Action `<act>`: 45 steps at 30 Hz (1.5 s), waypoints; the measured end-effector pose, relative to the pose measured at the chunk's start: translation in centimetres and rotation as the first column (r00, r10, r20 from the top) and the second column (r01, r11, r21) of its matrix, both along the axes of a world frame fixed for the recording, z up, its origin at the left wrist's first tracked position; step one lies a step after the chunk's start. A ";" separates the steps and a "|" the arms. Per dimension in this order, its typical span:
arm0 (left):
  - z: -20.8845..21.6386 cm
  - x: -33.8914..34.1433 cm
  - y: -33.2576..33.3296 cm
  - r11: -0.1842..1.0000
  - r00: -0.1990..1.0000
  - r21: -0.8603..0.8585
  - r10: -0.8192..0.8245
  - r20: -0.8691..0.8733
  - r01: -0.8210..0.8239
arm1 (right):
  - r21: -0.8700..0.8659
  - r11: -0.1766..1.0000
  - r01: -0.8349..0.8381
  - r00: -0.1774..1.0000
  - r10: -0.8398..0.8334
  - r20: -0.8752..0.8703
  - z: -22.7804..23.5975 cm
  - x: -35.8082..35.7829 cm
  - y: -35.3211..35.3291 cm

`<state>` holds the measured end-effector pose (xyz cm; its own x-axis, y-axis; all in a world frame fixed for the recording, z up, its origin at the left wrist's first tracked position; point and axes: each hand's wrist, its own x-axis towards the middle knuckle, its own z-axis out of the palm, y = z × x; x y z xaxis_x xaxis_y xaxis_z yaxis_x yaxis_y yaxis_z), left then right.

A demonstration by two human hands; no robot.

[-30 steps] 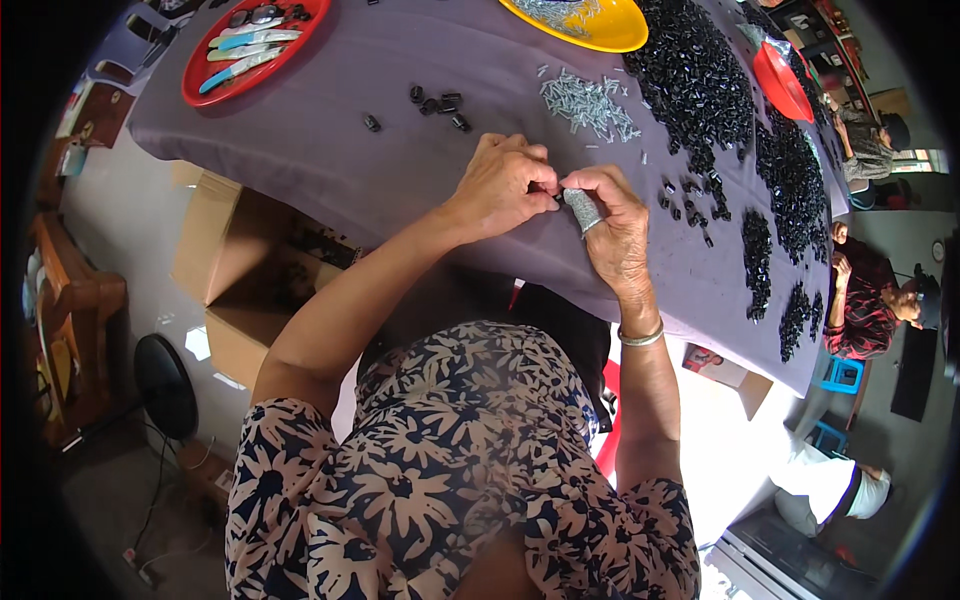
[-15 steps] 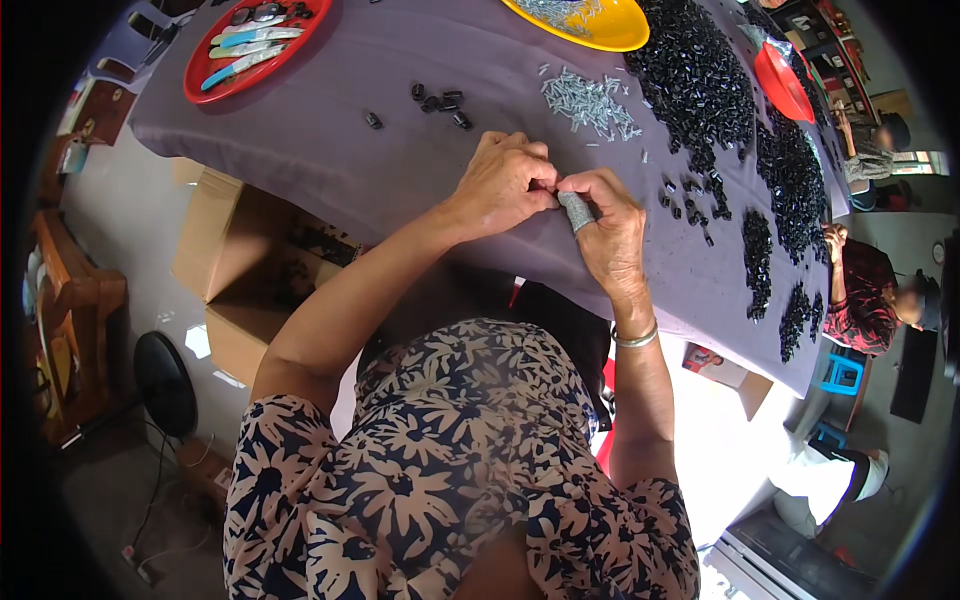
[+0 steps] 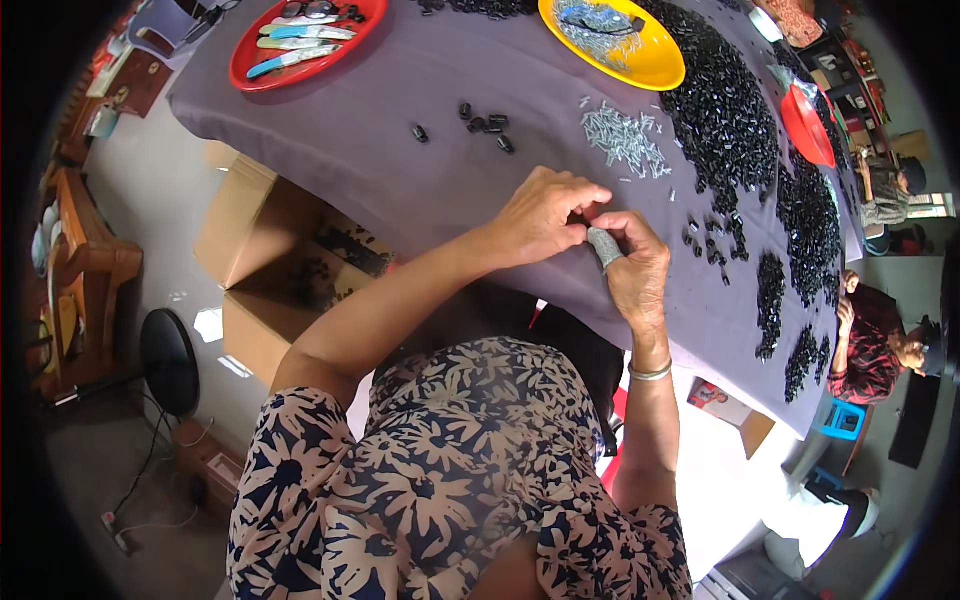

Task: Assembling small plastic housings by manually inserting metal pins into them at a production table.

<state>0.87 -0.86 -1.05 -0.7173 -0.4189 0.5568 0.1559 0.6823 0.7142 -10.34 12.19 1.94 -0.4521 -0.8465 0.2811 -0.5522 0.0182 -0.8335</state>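
Observation:
My left hand [image 3: 549, 217] and my right hand [image 3: 636, 268] meet above the cloth-covered table, close to its near edge. The fingertips of both are bent in around a tiny dark piece, mostly hidden between them; I cannot make out its kind. Grey wrapping [image 3: 604, 247] covers my right thumb. Just beyond the hands lies a loose pile of small silvery pins [image 3: 626, 138]. A few short black cylindrical pieces [image 3: 486, 125] sit to the left of that pile, and several more black pieces [image 3: 714, 244] lie to the right of my right hand.
A large heap of black pieces [image 3: 720, 120] spreads over the right of the table. At the back are a red tray [image 3: 262, 75] with blue-and-white handled tools and a yellow dish [image 3: 660, 75] of pins. An open cardboard box [image 3: 235, 225] stands below left. A person [image 3: 873, 335] sits at far right.
The whole view has shifted, so the table appears further right and lower. My left index finger and thumb are a little further apart; both hands remain close together at the same spot.

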 end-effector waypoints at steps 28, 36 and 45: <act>0.7 0.0 0.0 0.972 0.986 0.232 -0.062 0.153 0.025 | 0.567 0.769 -0.297 0.888 0.003 0.461 3.7 -5.2 -4.1; 1.1 -0.2 -0.1 0.980 0.981 0.199 -0.064 0.185 0.026 | 0.654 0.702 -0.280 0.928 0.024 0.372 3.4 -5.1 -5.0; 0.3 -0.2 0.1 0.995 0.991 0.104 -0.009 0.130 -0.004 | 0.589 0.759 -0.277 0.935 0.072 0.347 2.8 -5.1 -3.4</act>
<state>0.62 -0.72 -0.75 -0.7821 -0.4675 0.4121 0.0584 0.6034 0.7953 -15.41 8.80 4.71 -0.2500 -0.8570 -0.4505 -0.3372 0.5132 -0.7892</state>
